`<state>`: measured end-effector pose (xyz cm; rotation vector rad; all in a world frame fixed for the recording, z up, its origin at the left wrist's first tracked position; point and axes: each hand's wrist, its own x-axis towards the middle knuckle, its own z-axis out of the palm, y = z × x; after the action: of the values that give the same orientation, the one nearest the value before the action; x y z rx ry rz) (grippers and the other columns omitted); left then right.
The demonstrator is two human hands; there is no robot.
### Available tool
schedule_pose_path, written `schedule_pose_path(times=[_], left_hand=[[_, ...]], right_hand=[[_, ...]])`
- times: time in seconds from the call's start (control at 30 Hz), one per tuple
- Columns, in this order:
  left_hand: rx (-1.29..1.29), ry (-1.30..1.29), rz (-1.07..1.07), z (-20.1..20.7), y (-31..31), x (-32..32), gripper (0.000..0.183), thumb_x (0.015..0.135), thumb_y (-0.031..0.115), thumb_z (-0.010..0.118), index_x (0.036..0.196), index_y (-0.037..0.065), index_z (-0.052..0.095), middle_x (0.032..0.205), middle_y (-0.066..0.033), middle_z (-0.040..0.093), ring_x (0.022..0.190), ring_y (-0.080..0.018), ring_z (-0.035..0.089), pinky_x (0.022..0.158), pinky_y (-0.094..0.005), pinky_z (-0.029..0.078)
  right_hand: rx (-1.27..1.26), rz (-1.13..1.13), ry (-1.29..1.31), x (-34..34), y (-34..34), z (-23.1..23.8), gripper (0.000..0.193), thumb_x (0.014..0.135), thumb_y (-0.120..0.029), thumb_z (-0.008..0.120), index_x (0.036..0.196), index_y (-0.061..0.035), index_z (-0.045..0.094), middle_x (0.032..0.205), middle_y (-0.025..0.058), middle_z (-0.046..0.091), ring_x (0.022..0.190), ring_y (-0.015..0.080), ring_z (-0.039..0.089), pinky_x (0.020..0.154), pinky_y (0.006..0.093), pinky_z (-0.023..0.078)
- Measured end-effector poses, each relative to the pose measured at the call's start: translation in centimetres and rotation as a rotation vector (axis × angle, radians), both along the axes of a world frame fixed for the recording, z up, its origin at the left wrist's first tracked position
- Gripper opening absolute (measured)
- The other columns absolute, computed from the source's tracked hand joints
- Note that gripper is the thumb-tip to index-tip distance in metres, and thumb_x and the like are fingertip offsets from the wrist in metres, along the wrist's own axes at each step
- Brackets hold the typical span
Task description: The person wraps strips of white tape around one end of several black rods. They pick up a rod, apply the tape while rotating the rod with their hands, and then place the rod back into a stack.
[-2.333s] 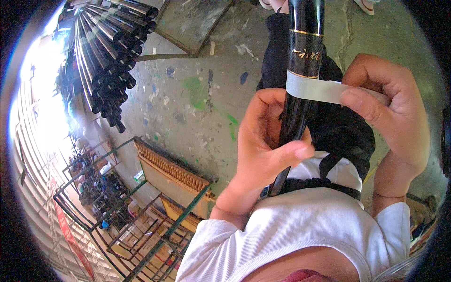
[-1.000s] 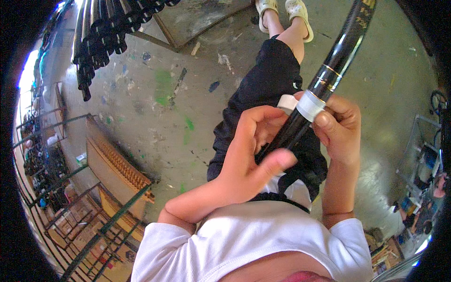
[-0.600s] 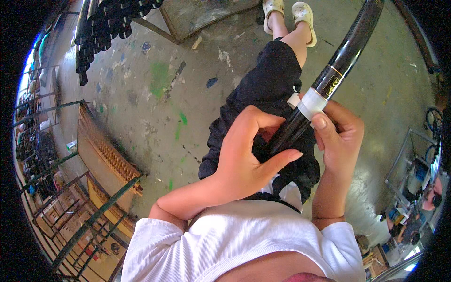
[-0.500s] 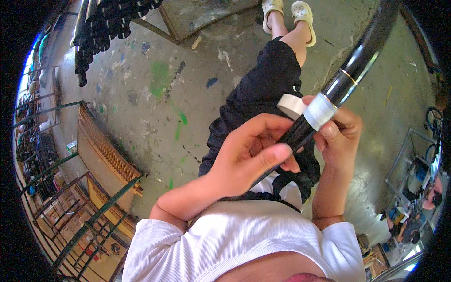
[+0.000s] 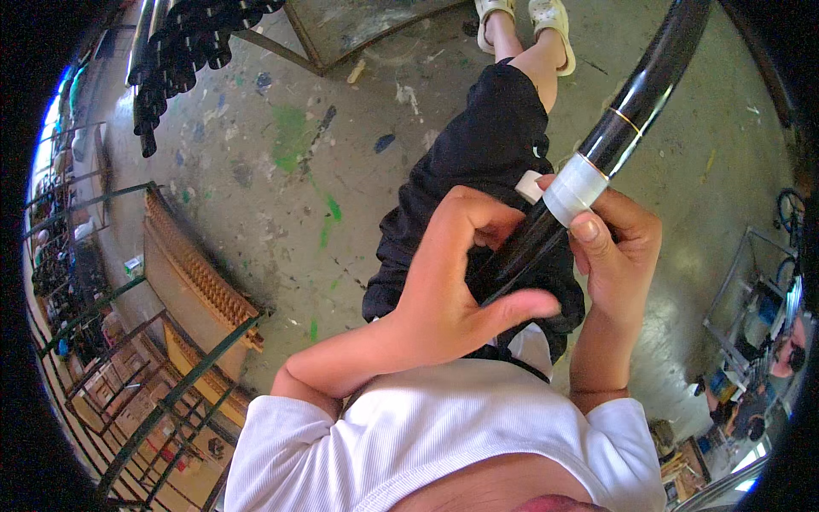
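Observation:
A glossy black pole with thin gold rings slants from the upper right down toward my lap. Around it runs a wrapped band of white tape. My right hand grips the pole at this band, thumb on the near side and fingers passing behind. A fingertip shows on the far side, beside a white tape roll that the pole partly covers. My left hand is spread around the pole's lower part, thumb stretched away from it; its fingertips are hidden behind the pole.
Stacked black tubes stick out at the upper left, near a metal-framed panel. Green metal racks and a carved wooden piece stand at left. At right are a metal frame and another person.
My left hand has loosened, its thumb swinging off the pole. The pole and the taped band have shifted slightly left and down; less of the tape roll shows.

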<state>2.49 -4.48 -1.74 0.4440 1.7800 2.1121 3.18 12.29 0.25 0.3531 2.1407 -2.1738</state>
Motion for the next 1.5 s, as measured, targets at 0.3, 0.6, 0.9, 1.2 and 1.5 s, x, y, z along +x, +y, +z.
schedule_pose_path(times=[0.3,0.6,0.9,1.2,1.5], left_hand=[[-0.197,0.056,-0.012,0.6,-0.8,-0.8,0.049,0.081,0.033,0.064,0.109,-0.002,0.041,0.095,-0.0122,0.054,0.085,-0.0195,0.057,0.078,-0.0304,0.045],[-0.018,-0.098,-0.026,0.4,-0.4,-0.3,0.049,0.078,0.019,0.068,0.112,-0.001,0.039,0.097,-0.009,0.052,0.087,-0.0158,0.056,0.076,-0.0253,0.045],[0.17,-0.266,-0.037,0.9,0.2,0.2,0.037,0.086,0.007,0.055,0.116,-0.002,0.035,0.101,-0.0102,0.053,0.093,-0.0158,0.055,0.078,-0.0265,0.044],[0.305,-0.529,-0.17,0.8,-0.8,-0.2,0.039,0.085,0.009,0.059,0.114,-0.001,0.034,0.104,-0.014,0.053,0.094,-0.0169,0.055,0.074,-0.0269,0.045],[0.284,-0.609,-0.123,1.3,-0.6,0.1,0.044,0.083,0.021,0.063,0.111,-0.001,0.037,0.096,-0.0146,0.055,0.081,-0.0165,0.057,0.071,-0.0274,0.046]], right_hand=[[0.044,0.024,0.01,-0.4,-0.2,-0.1,0.024,0.076,-0.005,0.062,0.099,0.0021,0.065,0.068,0.0018,0.062,0.048,0.0017,0.046,0.042,0.0166,0.033],[-0.121,0.058,0.01,-0.4,-0.1,-0.3,0.027,0.076,-0.004,0.062,0.102,0.0015,0.064,0.085,0.0067,0.065,0.061,0.0062,0.057,0.052,0.0173,0.044],[-0.112,0.096,0.02,-0.2,0.0,-0.9,0.026,0.075,-0.007,0.064,0.101,0.0002,0.065,0.073,0.0009,0.062,0.055,0.0012,0.048,0.046,0.0164,0.035],[-0.309,0.153,0.012,-0.2,0.8,-1.5,0.026,0.074,-0.008,0.066,0.098,0.0014,0.065,0.077,0.0024,0.064,0.058,0.0029,0.052,0.05,0.0174,0.04],[-0.38,0.22,0.008,0.0,1.2,-2.6,0.025,0.076,-0.009,0.065,0.099,0.002,0.064,0.076,0.0018,0.063,0.062,0.0058,0.054,0.053,0.0207,0.043]])
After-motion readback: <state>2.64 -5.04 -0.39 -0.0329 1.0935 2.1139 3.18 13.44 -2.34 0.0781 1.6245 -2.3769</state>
